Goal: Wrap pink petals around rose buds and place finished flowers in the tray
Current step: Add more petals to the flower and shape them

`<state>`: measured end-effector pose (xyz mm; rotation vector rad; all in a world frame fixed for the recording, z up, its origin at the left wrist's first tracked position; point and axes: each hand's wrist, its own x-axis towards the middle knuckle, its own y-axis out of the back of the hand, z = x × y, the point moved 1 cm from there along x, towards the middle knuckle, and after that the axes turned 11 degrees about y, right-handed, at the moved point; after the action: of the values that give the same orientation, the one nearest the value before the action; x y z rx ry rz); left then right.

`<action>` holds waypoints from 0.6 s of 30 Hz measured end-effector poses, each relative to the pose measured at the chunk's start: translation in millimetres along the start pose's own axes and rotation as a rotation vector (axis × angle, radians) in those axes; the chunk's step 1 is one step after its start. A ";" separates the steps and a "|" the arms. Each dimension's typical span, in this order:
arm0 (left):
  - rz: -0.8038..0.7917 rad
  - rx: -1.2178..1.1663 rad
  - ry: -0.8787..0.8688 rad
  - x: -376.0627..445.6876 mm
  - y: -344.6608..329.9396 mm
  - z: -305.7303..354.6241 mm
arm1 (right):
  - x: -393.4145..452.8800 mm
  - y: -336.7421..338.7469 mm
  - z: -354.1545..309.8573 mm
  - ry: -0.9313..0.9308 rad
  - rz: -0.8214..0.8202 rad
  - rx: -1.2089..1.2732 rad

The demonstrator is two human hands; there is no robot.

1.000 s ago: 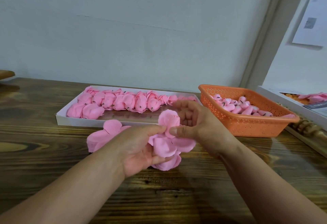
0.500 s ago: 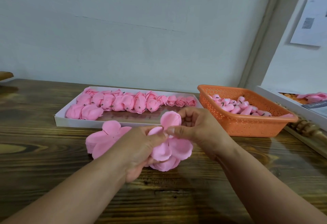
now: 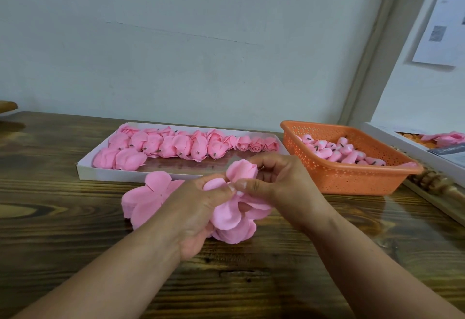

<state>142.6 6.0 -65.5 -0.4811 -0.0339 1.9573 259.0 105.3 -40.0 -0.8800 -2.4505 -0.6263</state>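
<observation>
Tray point(image 3: 83, 171) at 11 o'clock holds many finished flowers point(image 3: 176, 145); your left hand point(image 3: 201, 208) and right hand point(image 3: 279, 185) pinch petals point(image 3: 231, 215) mid-wrap, buds point(image 3: 334, 152) remaining.

A small craft workroom: beside the white tray point(image 3: 83, 171) of finished pink flowers point(image 3: 176, 145), an orange basket point(image 3: 352, 180) of buds on a wooden table point(image 3: 75, 230)
</observation>
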 end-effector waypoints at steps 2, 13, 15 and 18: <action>-0.001 -0.013 0.004 -0.4 0.8 -0.7 | 0.7 1.0 -1.0 0.023 -0.020 -0.048; 0.012 -0.132 0.000 -2.3 2.5 -0.4 | -2.8 -0.5 1.5 0.035 0.030 -0.210; 0.008 -0.172 -0.005 -1.1 2.8 -4.0 | -3.5 -2.9 3.6 -0.007 0.061 -0.189; 0.014 -0.158 -0.015 -0.1 -0.8 -11.4 | -4.5 -8.6 8.0 -0.045 0.072 -0.160</action>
<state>147.2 4.1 -75.7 -0.5712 -0.1966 1.9810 254.2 101.7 -51.1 -1.0500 -2.4226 -0.7931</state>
